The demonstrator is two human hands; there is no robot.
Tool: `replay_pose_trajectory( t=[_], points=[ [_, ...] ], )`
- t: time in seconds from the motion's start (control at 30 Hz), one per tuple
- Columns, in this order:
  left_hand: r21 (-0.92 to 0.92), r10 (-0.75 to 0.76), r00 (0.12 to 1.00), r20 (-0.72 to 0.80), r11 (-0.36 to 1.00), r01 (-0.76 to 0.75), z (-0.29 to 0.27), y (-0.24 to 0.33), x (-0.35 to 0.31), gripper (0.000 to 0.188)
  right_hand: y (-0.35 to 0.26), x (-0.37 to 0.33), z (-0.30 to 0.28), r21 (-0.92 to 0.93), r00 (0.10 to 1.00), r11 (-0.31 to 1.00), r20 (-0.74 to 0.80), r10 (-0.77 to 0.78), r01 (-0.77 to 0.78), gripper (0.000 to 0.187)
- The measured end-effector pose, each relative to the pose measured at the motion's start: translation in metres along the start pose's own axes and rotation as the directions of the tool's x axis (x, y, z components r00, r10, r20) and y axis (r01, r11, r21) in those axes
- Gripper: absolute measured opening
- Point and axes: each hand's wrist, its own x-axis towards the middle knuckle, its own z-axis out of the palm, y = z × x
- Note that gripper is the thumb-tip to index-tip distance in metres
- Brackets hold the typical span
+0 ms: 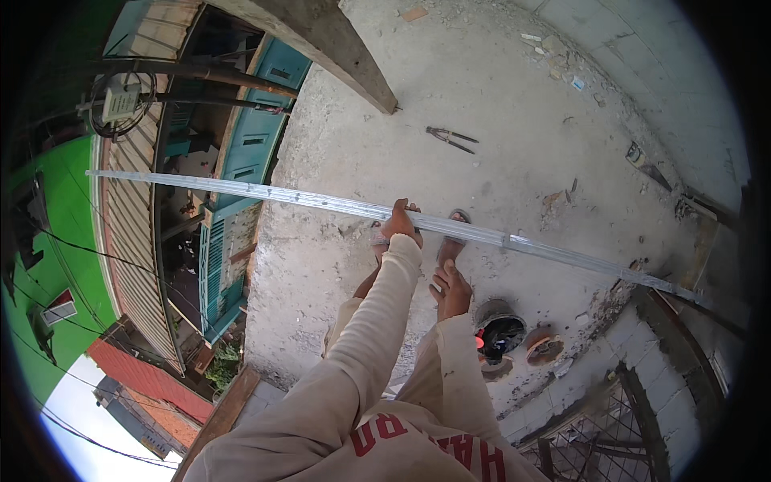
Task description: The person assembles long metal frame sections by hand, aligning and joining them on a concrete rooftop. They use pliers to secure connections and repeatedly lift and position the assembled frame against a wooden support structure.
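Observation:
A long silvery metal channel (321, 200) crosses the view from the far left down to the right, and a seam shows where two lengths seem to overlap. My left hand (401, 223) is closed around it near the middle, over my feet. Below the channel and apart from it, my right hand (451, 291) hangs with its fingers loosely bent and a little apart. Nothing shows in that hand. Sandals (458, 217) are on my feet, partly hidden behind the channel.
Long-handled cutters (452, 140) lie on the rough concrete floor (506, 96). Beside my right arm stand a dark bucket (499, 331) and a round brown dish (544, 349). A concrete post (329, 40) slants in above. Left, the floor edge drops toward roofs (132, 241) and wires.

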Motion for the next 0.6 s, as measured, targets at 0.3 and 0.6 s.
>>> replay_pose_trajectory(
  t=[0.3, 0.6],
  points=[
    [0.53, -0.361, 0.916, 0.175, 0.818, 0.221, -0.02, -0.061, 0.032, 0.041, -0.053, 0.082, 0.043, 0.428, 0.999, 0.904, 0.026, -0.03, 0.016, 0.071],
    [0.922, -0.304, 0.926, 0.225, 0.373, -0.102, 0.003, -0.034, -0.085, 0.052, -0.074, 0.122, -0.007, 0.73, 0.994, 0.682, -0.098, 0.047, 0.04, 0.045]
  ],
)
